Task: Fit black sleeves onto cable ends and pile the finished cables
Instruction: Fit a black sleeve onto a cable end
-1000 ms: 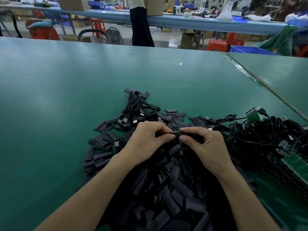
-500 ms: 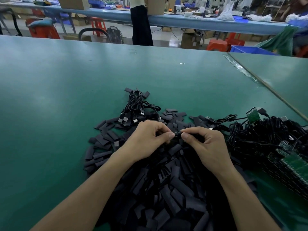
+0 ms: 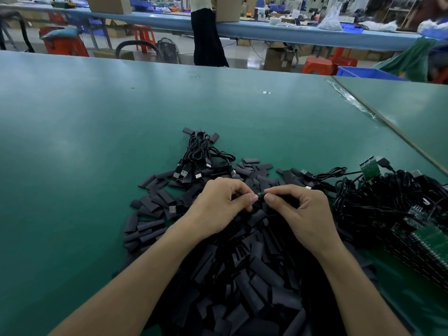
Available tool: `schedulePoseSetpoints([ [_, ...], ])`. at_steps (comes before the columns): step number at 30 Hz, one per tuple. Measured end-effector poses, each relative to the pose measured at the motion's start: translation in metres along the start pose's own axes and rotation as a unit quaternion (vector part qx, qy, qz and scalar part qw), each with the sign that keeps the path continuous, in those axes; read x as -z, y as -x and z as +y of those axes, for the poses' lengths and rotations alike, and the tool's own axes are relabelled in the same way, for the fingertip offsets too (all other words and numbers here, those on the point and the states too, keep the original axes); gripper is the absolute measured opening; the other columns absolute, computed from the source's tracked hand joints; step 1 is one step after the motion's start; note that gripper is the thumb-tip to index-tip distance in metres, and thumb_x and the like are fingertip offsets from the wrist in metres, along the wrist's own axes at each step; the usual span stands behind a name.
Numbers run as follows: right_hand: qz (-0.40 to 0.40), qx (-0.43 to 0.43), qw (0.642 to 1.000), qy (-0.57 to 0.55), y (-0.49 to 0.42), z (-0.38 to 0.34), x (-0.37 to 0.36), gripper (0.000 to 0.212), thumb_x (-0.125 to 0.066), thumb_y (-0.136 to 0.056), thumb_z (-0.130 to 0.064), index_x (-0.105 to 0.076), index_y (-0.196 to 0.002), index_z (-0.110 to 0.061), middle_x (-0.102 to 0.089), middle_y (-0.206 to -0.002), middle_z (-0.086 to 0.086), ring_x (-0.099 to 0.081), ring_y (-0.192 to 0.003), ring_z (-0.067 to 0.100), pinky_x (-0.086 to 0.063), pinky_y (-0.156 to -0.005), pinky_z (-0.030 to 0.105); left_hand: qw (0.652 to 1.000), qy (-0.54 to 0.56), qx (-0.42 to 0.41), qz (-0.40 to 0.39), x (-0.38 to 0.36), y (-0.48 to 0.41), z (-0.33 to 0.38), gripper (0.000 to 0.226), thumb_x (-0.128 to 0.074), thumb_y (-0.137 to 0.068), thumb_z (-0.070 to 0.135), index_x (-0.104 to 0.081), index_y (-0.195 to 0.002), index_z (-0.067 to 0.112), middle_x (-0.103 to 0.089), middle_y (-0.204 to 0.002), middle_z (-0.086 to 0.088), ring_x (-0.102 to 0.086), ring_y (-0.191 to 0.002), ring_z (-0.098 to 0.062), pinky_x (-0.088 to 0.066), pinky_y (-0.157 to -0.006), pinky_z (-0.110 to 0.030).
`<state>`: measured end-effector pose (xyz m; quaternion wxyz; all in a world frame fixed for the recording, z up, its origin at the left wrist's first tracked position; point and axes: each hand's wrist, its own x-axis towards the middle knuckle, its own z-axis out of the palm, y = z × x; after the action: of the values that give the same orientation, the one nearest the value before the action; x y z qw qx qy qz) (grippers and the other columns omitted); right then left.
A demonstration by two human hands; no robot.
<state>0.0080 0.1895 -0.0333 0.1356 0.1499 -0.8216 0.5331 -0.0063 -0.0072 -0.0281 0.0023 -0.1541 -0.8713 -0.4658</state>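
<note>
A big heap of flat black sleeves (image 3: 242, 275) covers the green table in front of me. Over it, my left hand (image 3: 218, 207) and my right hand (image 3: 303, 209) meet fingertip to fingertip and pinch a small black piece (image 3: 260, 197) between them. Whether that piece is a sleeve or a cable end is hidden by the fingers. A small bundle of black cables with USB plugs (image 3: 198, 158) lies just beyond the hands. A tangle of black cables with green circuit boards (image 3: 392, 202) lies to the right.
The green table (image 3: 97, 141) stretches far to the left and ahead. A seam with a strip of clear tape (image 3: 351, 100) joins it to a second table on the right. A person in black trousers (image 3: 206, 37) stands beyond the far edge.
Both hands stay over the sleeve heap. The fingertips of the two hands have drawn closer together around the small black piece.
</note>
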Motion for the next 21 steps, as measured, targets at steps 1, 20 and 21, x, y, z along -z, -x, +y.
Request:
schedulePoseSetpoints([
  [1, -0.002, 0.0, 1.0, -0.007, 0.0003, -0.0005, 0.0, 0.014, -0.078, -0.084, -0.016, -0.077, -0.091, -0.028, -0.074, -0.079, -0.016, -0.068, -0.072, -0.001, -0.046, -0.067, 0.007, 1.0, -0.001, 0.0, 0.001, -0.0001, 0.0002, 0.0002, 0.014, -0.066, -0.095, 0.034, -0.071, -0.082, 0.033, -0.072, -0.074, 0.019, -0.05, -0.049, 0.002, -0.043, -0.053, -0.017],
  [20, 0.14, -0.028, 0.988, -0.059, -0.0014, 0.0052, -0.0063, 0.021, -0.079, -0.073, -0.038, -0.074, -0.094, -0.041, -0.075, -0.086, -0.022, -0.072, -0.08, -0.001, -0.052, -0.073, 0.01, 0.992, 0.092, 0.023, 0.088, -0.0061, 0.0003, 0.0013, 0.017, -0.07, -0.093, 0.03, -0.07, -0.076, 0.027, -0.074, -0.071, 0.012, -0.069, -0.064, -0.005, -0.059, -0.068, -0.024],
  [21, 0.13, -0.029, 0.989, -0.064, -0.0016, 0.0054, -0.0071, 0.024, -0.079, -0.074, -0.034, -0.073, -0.097, -0.041, -0.075, -0.088, -0.023, -0.071, -0.081, -0.002, -0.052, -0.073, 0.01, 0.99, 0.101, 0.028, 0.093, -0.0059, -0.0002, 0.0012, 0.018, -0.07, -0.093, 0.029, -0.07, -0.075, 0.028, -0.074, -0.071, 0.012, -0.069, -0.063, -0.005, -0.058, -0.066, -0.023],
])
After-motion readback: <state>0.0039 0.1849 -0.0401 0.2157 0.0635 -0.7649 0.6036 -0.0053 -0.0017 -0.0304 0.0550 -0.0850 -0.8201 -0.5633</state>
